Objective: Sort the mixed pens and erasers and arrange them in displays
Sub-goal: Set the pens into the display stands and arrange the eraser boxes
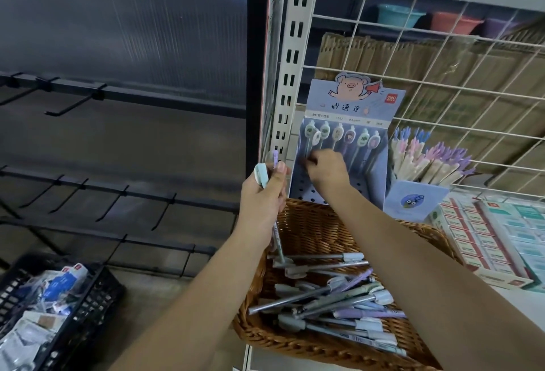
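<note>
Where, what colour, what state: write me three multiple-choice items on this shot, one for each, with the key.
1. Where do the loose pens lie?
A) in a black crate
B) in the wicker basket
C) on wall hooks

2. What colour is the pig display card?
A) yellow
B) green
C) pale blue

3. What is the left hand doing?
A) gripping a few held pens
B) hanging empty
C) lying flat on a shelf

Key:
1 B: the pens are heaped inside the woven basket.
2 C: the card under the pig drawing is pale blue.
3 A: its fingers curl round pens that stand up out of the fist.
</note>
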